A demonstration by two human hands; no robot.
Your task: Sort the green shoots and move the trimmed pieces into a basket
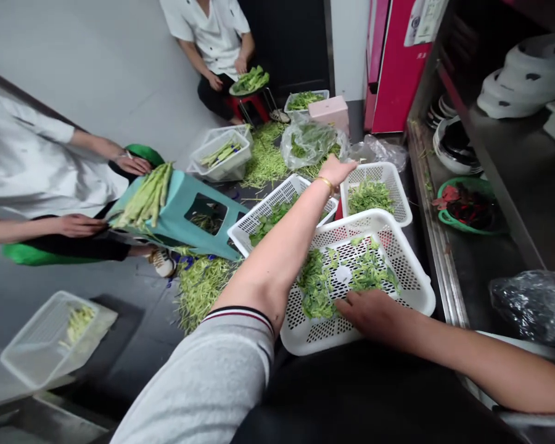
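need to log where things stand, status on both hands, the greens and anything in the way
Left hand by small white basket; right hand in large white basket, beside greens. Both grips unclear. Left forearm partly hides leafy basket.

In the large white perforated basket [345, 274], bare slats separate the left greens [317, 290] from the right greens [372, 271], but the right hand [370, 314] blocks that gap's near end. The left forearm [284, 259] bars the left edge; a smaller white basket [403, 192] crowds the far one. The right end offers bare room.
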